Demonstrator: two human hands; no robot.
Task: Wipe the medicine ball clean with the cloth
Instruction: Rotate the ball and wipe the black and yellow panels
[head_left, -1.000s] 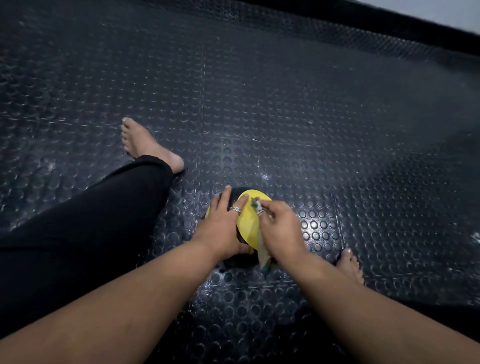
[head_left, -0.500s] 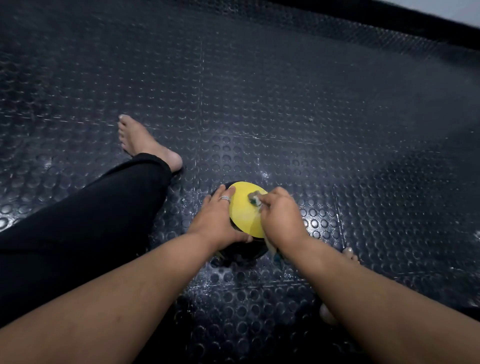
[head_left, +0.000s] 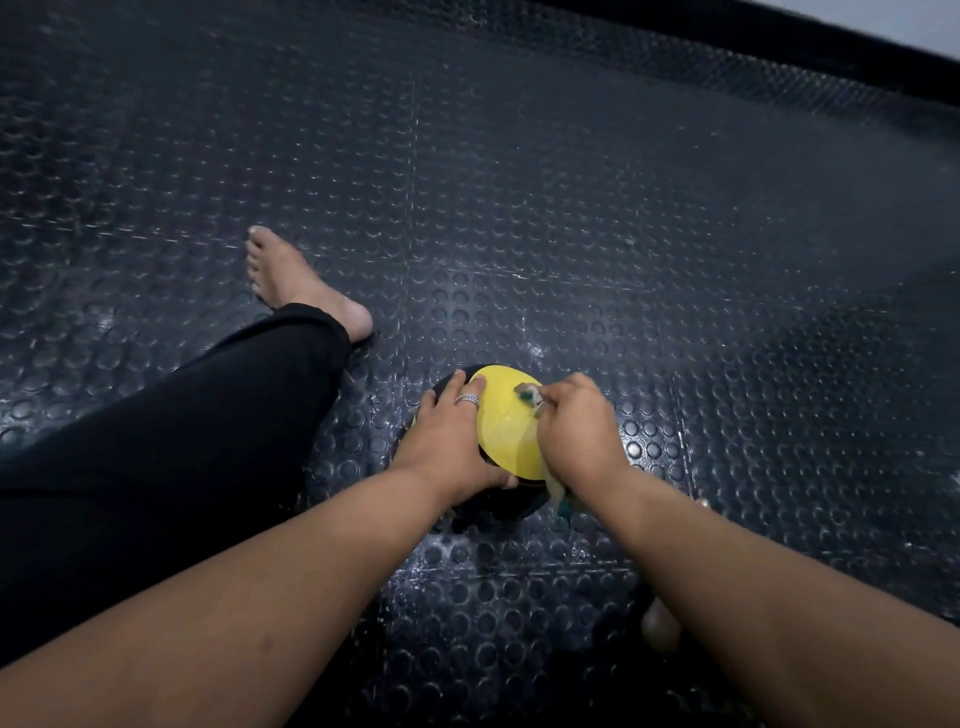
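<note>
A leg (head_left: 171, 441) in black trousers stretches out on the left, its bare foot (head_left: 296, 283) flat on the studded black floor (head_left: 571, 182). Next comes the left hand (head_left: 447, 441), spread and pressed on the ball's left side, a ring (head_left: 467, 399) on one finger. The ball (head_left: 506, 431), yellow and black, sits on the floor between both hands. The right hand (head_left: 579, 428) is clenched around a cloth (head_left: 530, 397), held against the yellow face; a tail of it hangs below the wrist.
</note>
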